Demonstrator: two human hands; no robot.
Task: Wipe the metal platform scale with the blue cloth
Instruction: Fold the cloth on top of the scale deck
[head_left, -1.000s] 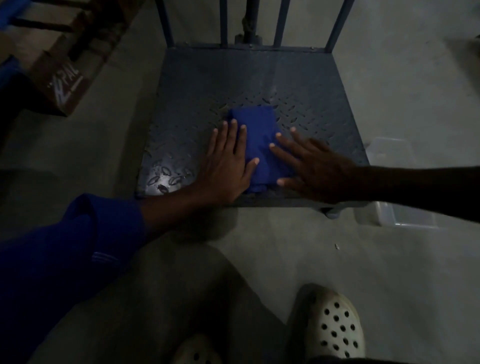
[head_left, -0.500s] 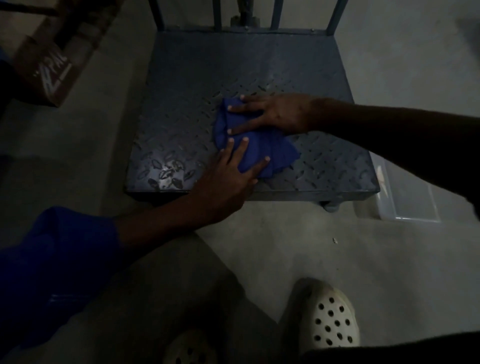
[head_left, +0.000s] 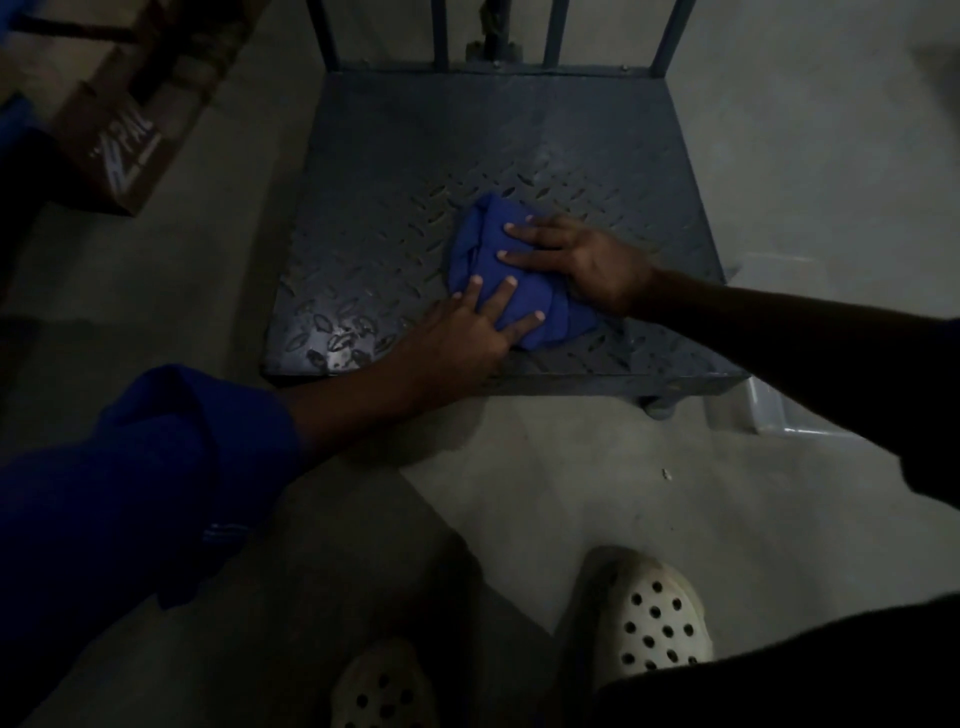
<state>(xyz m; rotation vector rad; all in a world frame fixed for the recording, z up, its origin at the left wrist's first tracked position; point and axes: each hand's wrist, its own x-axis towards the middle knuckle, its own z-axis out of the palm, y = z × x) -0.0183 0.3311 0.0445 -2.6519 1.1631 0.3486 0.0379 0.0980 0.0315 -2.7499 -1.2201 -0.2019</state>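
Nearest is a white clog (head_left: 652, 623) on the floor, then the blue sleeve (head_left: 130, 467) of the left arm. The left hand (head_left: 457, 338) lies at the near-left edge of the blue cloth (head_left: 485, 244). Its grip is spread, fingers straight and pressing on the fabric, not pinching it. This hand has hardly moved in the last sec.

The cloth is what has changed. 1 sec ago it was a neat folded rectangle near the front edge. Now it is bunched w/ creases (no longer flat) and sits a bit further in, approx. the middle-front of the metal platform scale (head_left: 415, 182).

The right hand (head_left: 587, 254), which was beside the cloth, now lies on top of it from the right. It is palm down, grip also spread and flat, fingertips pointing left. I cannot see its thumb.

I judge that the arranging is finished and a wiping stroke is starting, w/ the right hand driving and the left one steadying. The far half of the plate, up to the rails (head_left: 441, 31), looks not yet reached.
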